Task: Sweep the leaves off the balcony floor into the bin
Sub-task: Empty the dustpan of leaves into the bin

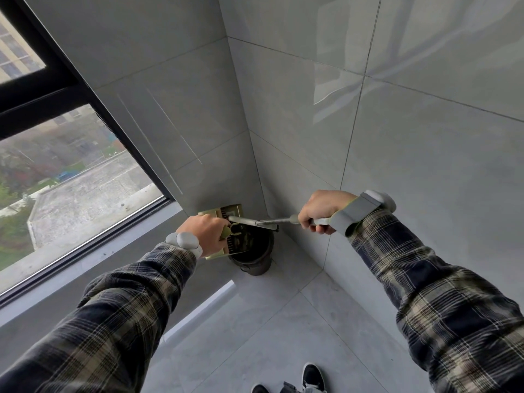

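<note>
Left hand [208, 232] grips dustpan [217, 213], right hand [323, 211] broom [272, 221], above bin [256, 266].

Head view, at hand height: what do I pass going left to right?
Window → left hand → bin → right hand → tiled wall. The dustpan and metal handle overlap the hands and bin, so I leave them out.

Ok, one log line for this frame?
stage: emptying at bin | left grip: holds dustpan over bin | right grip: holds pole | bin: upright
</note>
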Tool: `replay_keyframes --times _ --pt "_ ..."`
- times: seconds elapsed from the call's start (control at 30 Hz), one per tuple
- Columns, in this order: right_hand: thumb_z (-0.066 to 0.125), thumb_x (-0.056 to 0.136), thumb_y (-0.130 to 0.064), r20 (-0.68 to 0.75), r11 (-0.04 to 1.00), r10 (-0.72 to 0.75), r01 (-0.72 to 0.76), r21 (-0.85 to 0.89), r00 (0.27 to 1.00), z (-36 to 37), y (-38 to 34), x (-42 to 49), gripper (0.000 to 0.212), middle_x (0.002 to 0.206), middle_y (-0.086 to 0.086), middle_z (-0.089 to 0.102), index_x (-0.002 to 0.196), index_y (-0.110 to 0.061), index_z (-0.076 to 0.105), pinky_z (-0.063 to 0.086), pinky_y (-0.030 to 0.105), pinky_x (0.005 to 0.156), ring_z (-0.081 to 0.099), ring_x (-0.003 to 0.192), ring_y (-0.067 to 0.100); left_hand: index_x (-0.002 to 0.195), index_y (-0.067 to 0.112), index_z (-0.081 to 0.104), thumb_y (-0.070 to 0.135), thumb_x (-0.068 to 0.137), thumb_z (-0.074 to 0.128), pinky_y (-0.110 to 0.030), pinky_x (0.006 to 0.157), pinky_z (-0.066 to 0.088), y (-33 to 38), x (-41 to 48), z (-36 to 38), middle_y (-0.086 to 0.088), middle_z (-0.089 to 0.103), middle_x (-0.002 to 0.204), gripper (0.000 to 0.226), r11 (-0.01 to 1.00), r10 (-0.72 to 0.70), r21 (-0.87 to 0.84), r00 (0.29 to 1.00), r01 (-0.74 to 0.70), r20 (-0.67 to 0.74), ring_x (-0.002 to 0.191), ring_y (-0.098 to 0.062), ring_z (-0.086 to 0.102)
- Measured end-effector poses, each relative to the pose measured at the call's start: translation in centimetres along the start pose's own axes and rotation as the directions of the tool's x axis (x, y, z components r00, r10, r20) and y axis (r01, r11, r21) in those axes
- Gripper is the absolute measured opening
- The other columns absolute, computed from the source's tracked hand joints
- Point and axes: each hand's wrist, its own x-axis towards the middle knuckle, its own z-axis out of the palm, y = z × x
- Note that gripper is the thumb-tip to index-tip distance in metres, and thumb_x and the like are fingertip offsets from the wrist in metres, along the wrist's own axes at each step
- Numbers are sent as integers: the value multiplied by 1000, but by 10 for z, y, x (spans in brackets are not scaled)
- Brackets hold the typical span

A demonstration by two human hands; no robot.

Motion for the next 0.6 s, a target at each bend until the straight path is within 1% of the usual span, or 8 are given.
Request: replay_keyframes --times 0.1,0.2,0.4,0.5,0.6 --pt "63 74 -2 -17 1000 -8 8 18 1000 -6 0 -3 2 72 16 57 76 -2 62 37 29 56 48 42 18 95 25 66 30 87 53 -27 59 50 1 1 1 7 59 74 16 1000 4 11 1000 -4 4 65 -17 57" --pt "64 75 -2 -23 999 -27 26 -26 999 -1 0 -2 5 69 14 57 79 -1 61 40 25 50 51 42 19 93 25 66 31 86 53 -27 60 52 4 3 -2 7 58 74 16 1000 7 12 1000 -7 11 66 -18 59" --pt "63 79 2 -13 1000 -26 26 5 1000 7 4 -1 4 64 12 53 78 0 59 39 18 41 48 38 16 93 25 66 30 86 51 -27 58 49 7 1 -1 7 55 73 17 1000 3 24 1000 -3 11 63 -18 56" --pt "63 78 1 -1 1000 -12 12 -16 1000 8 10 -2 4 64 12 54 76 -1 61 39 20 44 48 39 16 95 27 67 30 87 50 -26 56 46 9 -1 1 8 54 72 19 998 14 53 1000 -15 9 61 -17 54" --pt "63 78 2 8 1000 -1 1 0 1000 10 13 0 5 66 13 53 76 -2 59 38 20 45 47 39 16 97 28 67 32 87 51 -27 58 51 9 -1 2 8 58 73 19 998 27 54 1000 -28 16 62 -16 57"
